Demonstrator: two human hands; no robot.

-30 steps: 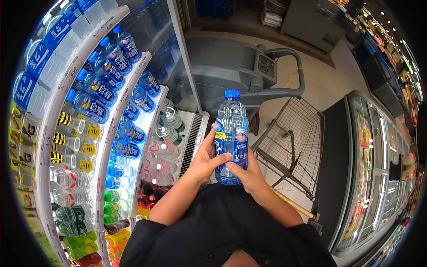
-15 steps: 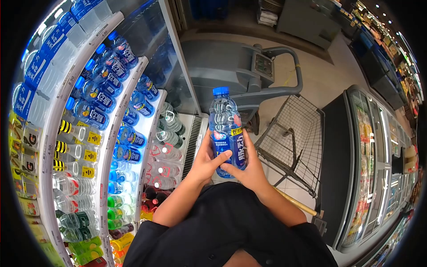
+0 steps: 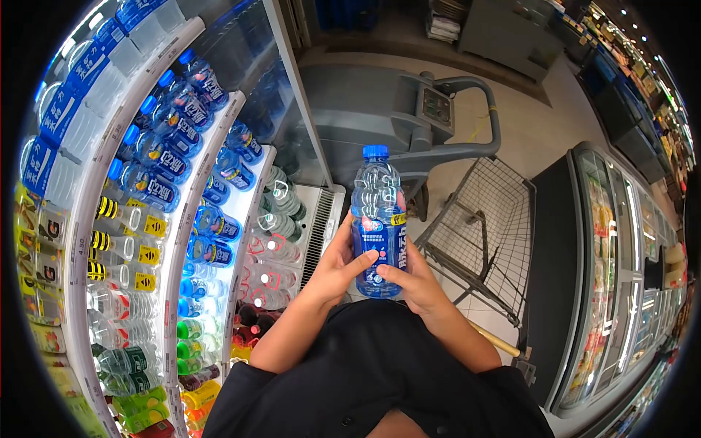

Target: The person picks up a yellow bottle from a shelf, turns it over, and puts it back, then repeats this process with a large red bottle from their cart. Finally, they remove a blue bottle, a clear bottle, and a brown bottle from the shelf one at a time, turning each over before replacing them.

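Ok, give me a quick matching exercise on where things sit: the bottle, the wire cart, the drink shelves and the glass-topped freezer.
1 blue-capped bottle
2 wire cart
3 drink shelves
4 glass-topped freezer

a far right of view
b left side of view
c upright between left hand and right hand
d on the floor beyond the bottle

Pairs: 1-c, 2-d, 3-b, 4-a.

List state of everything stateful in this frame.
bottle: upright, blue cap on, held by both hands
left hand: closed around bottle
right hand: closed around bottle's lower part
shelves: stocked with drink bottles
wire cart: standing on floor, untouched
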